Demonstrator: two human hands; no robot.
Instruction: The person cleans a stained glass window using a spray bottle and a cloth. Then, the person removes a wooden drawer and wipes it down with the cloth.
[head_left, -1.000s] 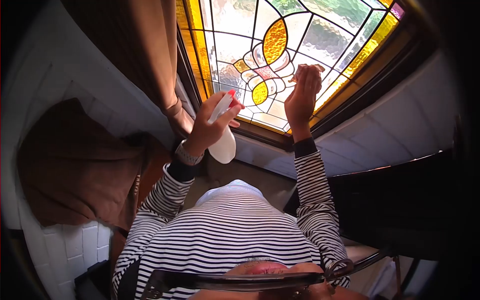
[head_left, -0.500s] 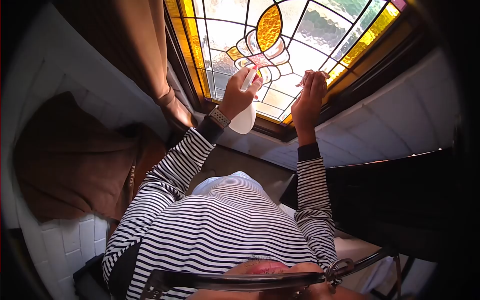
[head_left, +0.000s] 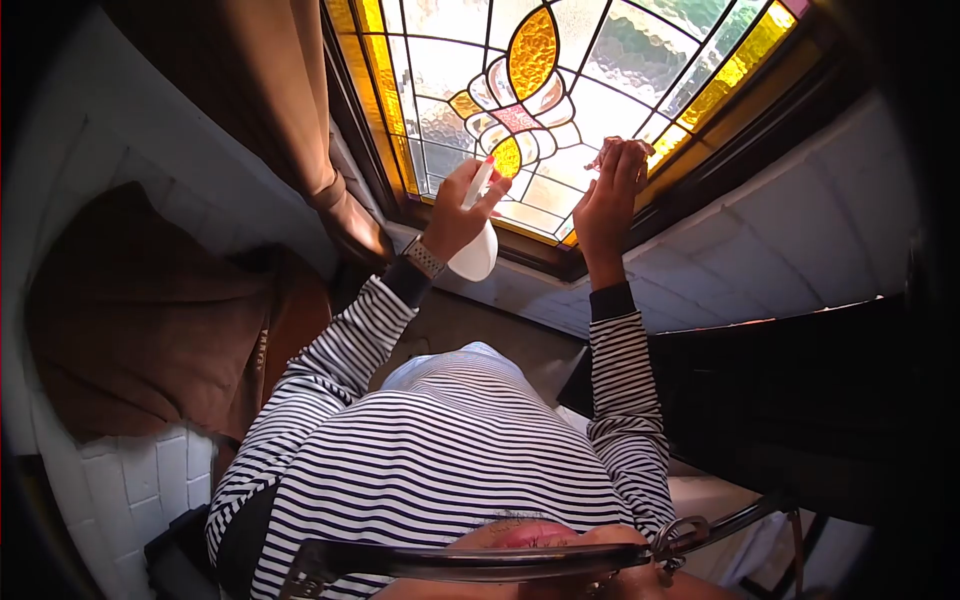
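My left hand is closed round the neck of a white spray bottle; its red nozzle tip points up at the glass. In front of it stands a stained-glass window with yellow, pink and clear textured panes between dark lead lines. At the lower right of the panes, my right hand is closed on a crumpled, pinkish-looking cloth. The cloth lies at or very near the glass; bright light hides whether it touches. My fingers partly cover it.
A brown curtain hangs gathered left of the window. Dark wooden framing borders the panes, with white brick wall below. Brown fabric drapes at the far left. A large black object fills the right side.
My left hand has drawn back down and left with the spray bottle, away from the panes. My right hand has shifted slightly left with the cloth.
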